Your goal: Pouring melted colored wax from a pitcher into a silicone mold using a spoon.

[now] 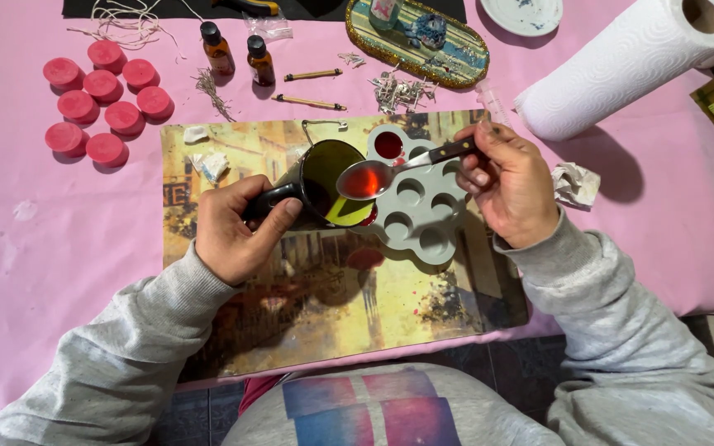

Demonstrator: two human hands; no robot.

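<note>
Pink cloth underlies a painted placemat where the left hand grips a dark pot while the right hand pinches a spoon of red liquid (apparently wax), likely needing steady tipping into the grey mould.

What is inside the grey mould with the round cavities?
One far cavity of the grey mould holds red liquid; four others look empty. The spoon and dark pot cover its left part.

A pink cloth is covering the table, bearing a painted mat, eight pink discs and two brown bottles. A paper roll, an oval tray, two sticks and a crumpled tissue are lying there too.
</note>
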